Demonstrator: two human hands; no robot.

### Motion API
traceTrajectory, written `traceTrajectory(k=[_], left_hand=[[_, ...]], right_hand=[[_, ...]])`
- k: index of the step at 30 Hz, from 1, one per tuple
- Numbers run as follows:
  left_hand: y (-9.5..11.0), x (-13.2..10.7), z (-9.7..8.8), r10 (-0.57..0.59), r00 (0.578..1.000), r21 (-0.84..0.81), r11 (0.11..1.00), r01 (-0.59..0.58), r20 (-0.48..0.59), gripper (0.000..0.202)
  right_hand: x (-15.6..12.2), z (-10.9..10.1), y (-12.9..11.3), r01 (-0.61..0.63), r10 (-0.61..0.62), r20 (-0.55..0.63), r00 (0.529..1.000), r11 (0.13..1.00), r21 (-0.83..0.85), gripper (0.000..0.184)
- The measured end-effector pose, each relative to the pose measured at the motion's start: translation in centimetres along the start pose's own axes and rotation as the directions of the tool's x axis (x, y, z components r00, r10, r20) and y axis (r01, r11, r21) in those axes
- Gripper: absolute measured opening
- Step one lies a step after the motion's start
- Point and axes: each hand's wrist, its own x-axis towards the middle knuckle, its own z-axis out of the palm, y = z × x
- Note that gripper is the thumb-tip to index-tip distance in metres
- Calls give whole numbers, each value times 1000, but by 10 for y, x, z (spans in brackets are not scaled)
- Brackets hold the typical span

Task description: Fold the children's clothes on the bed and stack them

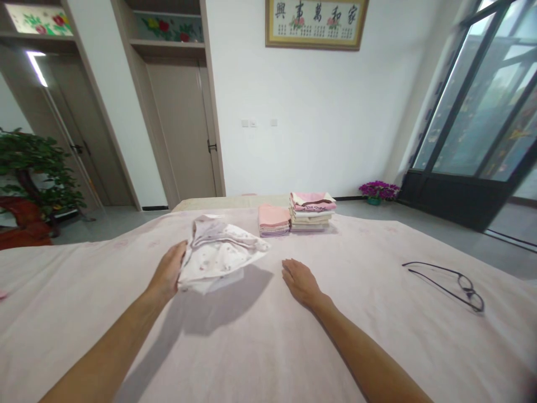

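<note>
My left hand (169,272) grips a small pale garment with a faint print (218,253) and holds it lifted off the pink bedsheet (260,336); its shadow falls on the sheet below. My right hand (300,281) lies flat on the sheet with fingers stretched out, holding nothing, just right of the garment. Farther back on the bed stand two piles of folded clothes: a low pink pile (273,220) and a taller pink and cream pile (311,211).
A pair of dark glasses (455,284) lies on the sheet at the right. Beyond the bed are two doors (184,129), a potted plant (29,168) at the left, purple flowers (378,191) on the floor and a glass door (482,112) at the right.
</note>
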Motion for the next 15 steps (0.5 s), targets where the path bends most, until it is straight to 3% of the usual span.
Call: traceTrajectory(k=[4, 7, 11, 15], left_hand=[[-60, -13, 20, -156, 984, 97, 984, 148, 87, 49], [-90, -18, 24, -91, 980, 293, 956, 36, 176, 54], [-101, -24, 26, 13, 959, 451, 881, -144, 282, 54], [-102, -33, 28, 105, 925, 647, 686, -332, 364, 45]], right_hand=[[1, -6, 5, -34, 44, -39, 998, 971, 236, 45], [0, -10, 3, -69, 95, -55, 994, 929, 363, 47], [-4, -17, -4, -49, 63, -24, 998, 921, 387, 44], [-7, -26, -14, 53, -61, 30, 998, 976, 210, 49]])
